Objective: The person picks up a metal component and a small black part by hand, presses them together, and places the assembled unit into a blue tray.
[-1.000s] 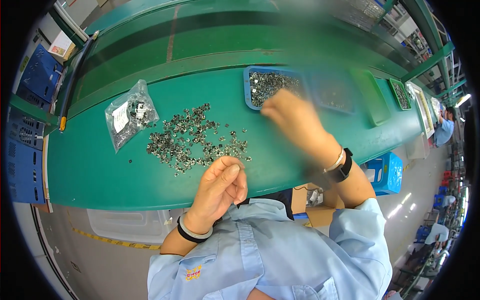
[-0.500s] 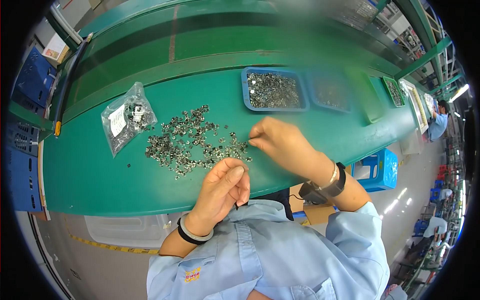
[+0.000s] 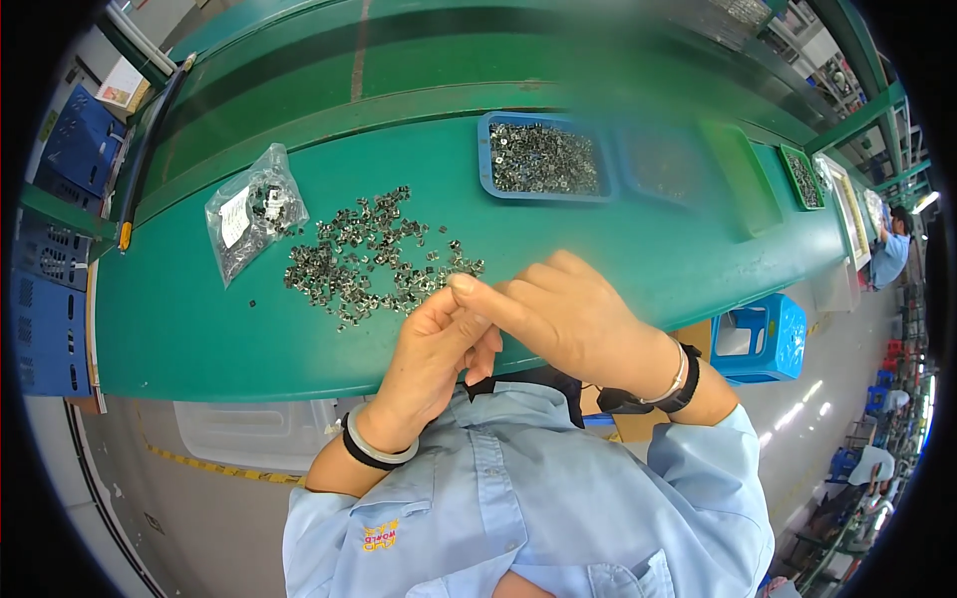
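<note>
the small parts (image 3: 344, 264) lie loosely heaped on the green bench (image 3: 199, 334), just beyond the hands in my head view. i have the left hand (image 3: 427, 357) curled, thumb against fingers, and the right hand (image 3: 568, 311) bent in to meet its fingertips; i can't tell whether either grips anything. left of the parts i see a clear bag (image 3: 249, 239); right and farther back, a filled blue tray (image 3: 548, 197).
</note>
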`<state>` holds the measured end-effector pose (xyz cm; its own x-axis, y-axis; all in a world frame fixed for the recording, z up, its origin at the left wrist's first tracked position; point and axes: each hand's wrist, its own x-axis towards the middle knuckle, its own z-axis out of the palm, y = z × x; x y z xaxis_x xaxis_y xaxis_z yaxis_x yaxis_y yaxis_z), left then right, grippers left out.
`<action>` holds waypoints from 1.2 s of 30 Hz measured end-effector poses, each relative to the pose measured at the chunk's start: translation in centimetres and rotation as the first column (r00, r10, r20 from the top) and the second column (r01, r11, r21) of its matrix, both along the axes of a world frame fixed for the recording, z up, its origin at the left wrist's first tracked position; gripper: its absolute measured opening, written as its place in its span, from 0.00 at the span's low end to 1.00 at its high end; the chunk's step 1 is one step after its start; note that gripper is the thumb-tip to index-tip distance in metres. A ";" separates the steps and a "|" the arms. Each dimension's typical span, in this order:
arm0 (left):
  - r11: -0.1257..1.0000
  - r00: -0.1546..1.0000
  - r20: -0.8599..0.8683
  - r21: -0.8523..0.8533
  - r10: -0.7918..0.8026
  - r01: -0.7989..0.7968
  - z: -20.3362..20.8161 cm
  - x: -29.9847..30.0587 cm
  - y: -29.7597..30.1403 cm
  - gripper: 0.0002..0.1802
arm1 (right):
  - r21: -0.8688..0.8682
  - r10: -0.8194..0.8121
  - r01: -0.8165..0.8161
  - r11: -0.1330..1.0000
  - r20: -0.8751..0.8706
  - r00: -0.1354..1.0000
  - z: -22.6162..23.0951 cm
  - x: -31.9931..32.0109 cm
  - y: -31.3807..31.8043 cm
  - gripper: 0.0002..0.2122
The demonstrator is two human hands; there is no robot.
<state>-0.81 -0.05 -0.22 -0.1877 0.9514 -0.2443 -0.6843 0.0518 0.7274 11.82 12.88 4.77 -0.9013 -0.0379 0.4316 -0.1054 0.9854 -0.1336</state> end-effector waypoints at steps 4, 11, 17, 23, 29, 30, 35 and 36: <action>1.000 1.000 0.002 -0.027 0.004 -0.004 0.4 0.0 0.3 0.08 | -0.100 -0.012 0.014 0.995 0.019 1.000 -0.5 0.3 0.3 0.24; 0.998 0.999 -0.006 -0.037 0.045 -0.045 0.1 0.3 0.5 0.07 | -0.477 -0.119 0.046 0.878 -0.125 0.985 -2.8 0.9 0.5 0.18; 0.998 0.995 -0.075 -0.007 0.069 -0.070 -0.1 0.6 0.6 0.06 | -0.617 -0.157 0.038 0.786 -0.139 0.978 -3.4 1.1 0.0 0.11; 0.998 0.997 -0.038 0.006 0.067 -0.067 0.1 0.8 0.6 0.07 | -0.618 -0.169 0.020 0.786 -0.184 0.968 -3.9 0.9 -0.1 0.10; 0.996 0.996 0.057 0.057 0.068 -0.071 0.5 1.2 0.6 0.08 | -0.584 -0.179 -0.004 0.811 -0.254 0.950 -4.4 0.7 -0.3 0.10; 0.996 0.996 0.055 0.058 0.068 -0.071 0.4 1.2 0.6 0.08 | -0.585 -0.183 -0.004 0.811 -0.260 0.948 -4.4 0.7 -0.4 0.10; 0.994 0.992 0.126 0.098 0.026 -0.038 -0.9 0.9 0.6 0.08 | -0.578 -0.178 -0.024 0.816 -0.290 0.940 -4.7 0.5 -0.6 0.10; 0.993 0.985 0.171 0.110 0.012 -0.032 -1.0 0.9 0.6 0.07 | -0.574 -0.171 -0.034 0.818 -0.299 0.939 -4.7 0.5 -0.6 0.10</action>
<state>0.10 0.56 -1.24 -0.1737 0.9706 -0.1666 -0.7986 -0.0399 0.6005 12.27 12.25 0.06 -0.6972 0.3596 0.6202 -0.1779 0.7512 -0.6356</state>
